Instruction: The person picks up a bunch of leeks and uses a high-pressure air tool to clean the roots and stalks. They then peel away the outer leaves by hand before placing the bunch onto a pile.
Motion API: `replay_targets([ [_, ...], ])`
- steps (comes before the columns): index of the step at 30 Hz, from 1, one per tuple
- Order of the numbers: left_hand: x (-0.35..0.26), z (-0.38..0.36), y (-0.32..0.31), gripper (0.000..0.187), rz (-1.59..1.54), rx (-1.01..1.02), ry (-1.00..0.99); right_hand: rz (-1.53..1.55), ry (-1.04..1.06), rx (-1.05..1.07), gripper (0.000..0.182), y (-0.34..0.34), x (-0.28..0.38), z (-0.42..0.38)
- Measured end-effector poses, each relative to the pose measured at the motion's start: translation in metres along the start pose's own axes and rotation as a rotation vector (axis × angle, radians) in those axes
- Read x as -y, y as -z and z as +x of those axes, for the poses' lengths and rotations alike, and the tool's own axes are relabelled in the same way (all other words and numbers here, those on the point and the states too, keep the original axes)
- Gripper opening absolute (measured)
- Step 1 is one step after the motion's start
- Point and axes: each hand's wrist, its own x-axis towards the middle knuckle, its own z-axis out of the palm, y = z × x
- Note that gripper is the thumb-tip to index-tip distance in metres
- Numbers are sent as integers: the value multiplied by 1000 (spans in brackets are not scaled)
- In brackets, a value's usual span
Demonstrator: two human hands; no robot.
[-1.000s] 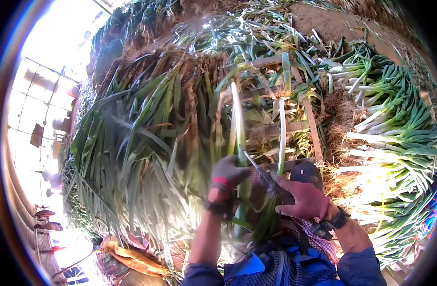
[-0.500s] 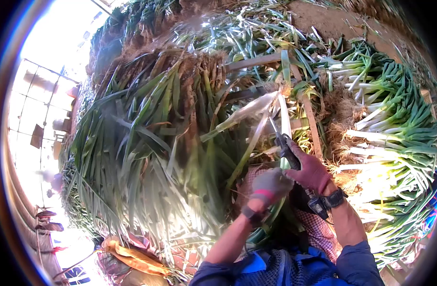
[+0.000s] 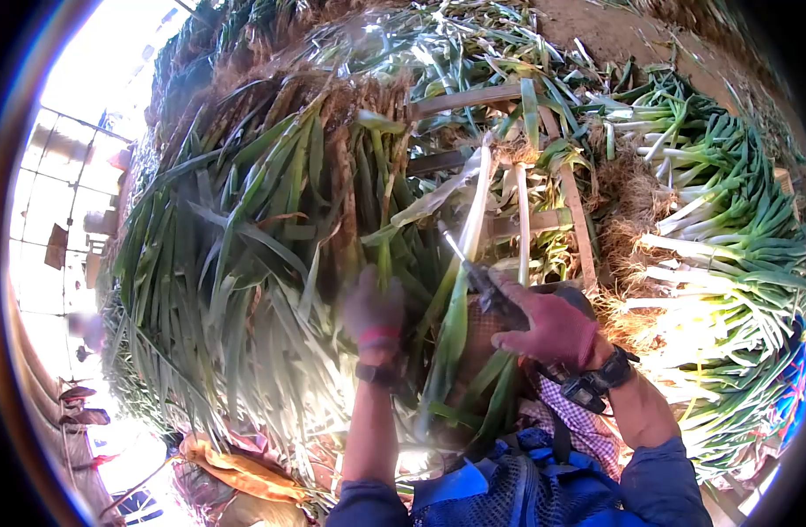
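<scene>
My right hand (image 3: 548, 325), in a reddish glove, is closed around a black blow gun (image 3: 491, 290). Its thin metal nozzle points up and to the left. Right beside the nozzle, a long green onion (image 3: 478, 198) leans with its white shaft up and its leaves down. Another white onion shaft (image 3: 522, 215) stands to the right, its roots at the top. My left hand (image 3: 372, 307), gloved and smeared by motion, is over the edge of a big heap of unpeeled green onions (image 3: 245, 228). Whether its fingers hold a stalk cannot be made out.
A wooden frame (image 3: 574, 224) stands ahead, with stripped skins (image 3: 433, 198) and leaves around it. On the right lies a long row of peeled green onions (image 3: 710, 237), roots inward. More leaf litter (image 3: 438, 44) covers the far ground. An orange-yellow cloth-like thing (image 3: 245, 474) lies lower left.
My left hand has moved left, away from my right hand, to the onion heap. My right hand and the blow gun have shifted slightly left and down. The loose skin near the nozzle has moved.
</scene>
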Motion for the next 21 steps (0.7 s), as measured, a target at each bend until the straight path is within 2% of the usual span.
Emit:
replay_targets([
  [1, -3, 1, 0, 38, 40, -10, -32, -2, -9, -2, 100, -1, 0, 2],
  [2, -4, -1, -2, 36, 20, -79, -158, -21, -39, -6, 100, -3, -1, 2],
  [3, -8, -6, -4, 36, 17, -70, -155, -41, -65, -5, 101, -6, -1, 2],
  [5, -28, -19, -9, 33, -163, 461, -165, -19, -79, -11, 101, -5, -3, -2],
  [7, -23, -39, -34, 32, -221, 458, -165, 30, -103, -45, 103, -1, -7, -10],
  [9, -20, -47, -42, 34, -660, 453, 22, 36, -157, -48, 103, -4, -14, -23],
  [10, -17, -44, -47, 39, -712, 591, 141, 34, -141, -85, 103, -6, -20, -29],
  [11, -14, -49, -48, 39, -714, 592, 146, 32, -119, -118, 102, -8, -25, -32],
  [13, -33, -37, -10, 41, -426, 668, -1, -33, -144, -90, 101, -15, -30, -38],
  [14, -30, -35, -14, 41, -424, 670, -2, -54, -121, -34, 100, -18, -27, -41],
  [15, -21, -33, -22, 40, -490, 689, 121, -75, -99, 18, 99, -20, -24, -44],
  [16, -10, -31, -32, 40, -554, 710, 245, -46, -267, 164, 100, -10, -6, -41],
  [17, 8, -29, -48, 35, -794, 684, 350, -39, -272, 162, 100, -10, -6, -41],
  [19, -18, -10, 0, 29, -928, 632, 567, 27, -239, 217, 102, -11, -10, -40],
  [21, 1, -7, -14, 26, -908, 629, 525, 17, -202, 267, 102, -15, -7, -36],
])
